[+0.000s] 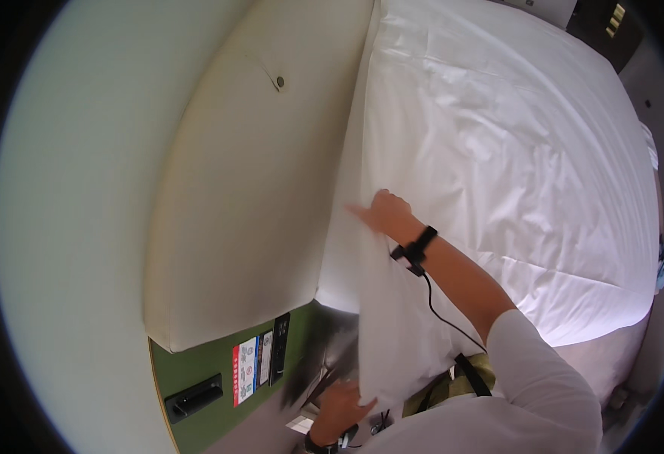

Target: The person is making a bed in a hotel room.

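A white bed sheet [479,142] covers a wide mattress, with creases across its top and its near part drawn down toward me. My right hand [390,214] is at the sheet's left edge, fingers curled and one digit extended left; blur hides whether cloth is in its grasp. Lower down, my left hand [337,410] holds the hanging edge of the same sheet near its bottom corner. Each wrist wears a black strap with a small device; a cable runs from the right one.
A cream padded headboard [252,198] stands along the bed's left side. Below it, a green panel [207,363] carries a black wall-mounted fixture [193,398], a switch strip [279,347] and a printed sign [246,371]. Dark, blurred items lie between panel and bed.
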The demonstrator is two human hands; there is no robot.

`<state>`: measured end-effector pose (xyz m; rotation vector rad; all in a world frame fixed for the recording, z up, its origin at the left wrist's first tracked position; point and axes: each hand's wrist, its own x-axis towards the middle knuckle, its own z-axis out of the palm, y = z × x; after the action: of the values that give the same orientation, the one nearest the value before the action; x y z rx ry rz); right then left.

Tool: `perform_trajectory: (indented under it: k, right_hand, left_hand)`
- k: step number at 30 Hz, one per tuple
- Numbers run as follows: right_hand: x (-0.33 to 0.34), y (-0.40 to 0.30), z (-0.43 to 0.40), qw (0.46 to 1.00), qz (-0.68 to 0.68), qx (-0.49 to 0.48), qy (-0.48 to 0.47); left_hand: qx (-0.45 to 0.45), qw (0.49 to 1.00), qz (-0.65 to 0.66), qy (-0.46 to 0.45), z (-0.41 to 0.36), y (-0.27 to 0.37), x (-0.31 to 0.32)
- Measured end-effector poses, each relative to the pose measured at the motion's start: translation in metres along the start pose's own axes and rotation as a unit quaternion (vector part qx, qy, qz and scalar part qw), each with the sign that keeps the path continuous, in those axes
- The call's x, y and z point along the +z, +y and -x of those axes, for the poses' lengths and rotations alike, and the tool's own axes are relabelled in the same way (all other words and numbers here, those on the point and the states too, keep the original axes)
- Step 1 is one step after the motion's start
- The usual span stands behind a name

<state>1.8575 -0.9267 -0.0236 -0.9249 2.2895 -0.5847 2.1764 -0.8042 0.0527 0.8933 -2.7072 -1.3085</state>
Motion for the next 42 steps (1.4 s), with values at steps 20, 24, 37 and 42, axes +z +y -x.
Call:
perform_trajectory:
  k: [20, 24, 37, 42]
  right_hand:
    - [0.168, 0.015, -0.087, 0.971, -0.183, -0.133, 0.082]
    - [0.196, 0.031, -0.097, 0.973, -0.208, -0.081, -0.051]
    - [0.201, 0.095, 0.008, 0.927, -0.136, -0.347, -0.032]
    - [0.105, 0.174, 0.07, 0.832, -0.486, -0.044, -0.265]
  left_hand:
    - [-0.308, 0.938, -0.014, 0.155, -0.007, -0.196, 0.067]
    - [-0.343, 0.934, -0.048, 0.089, -0.037, -0.228, 0.108]
    - [-0.341, 0.921, 0.097, 0.164, -0.08, -0.246, 0.065]
    - [-0.305, 0.928, 0.023, 0.213, -0.076, -0.279, 0.061]
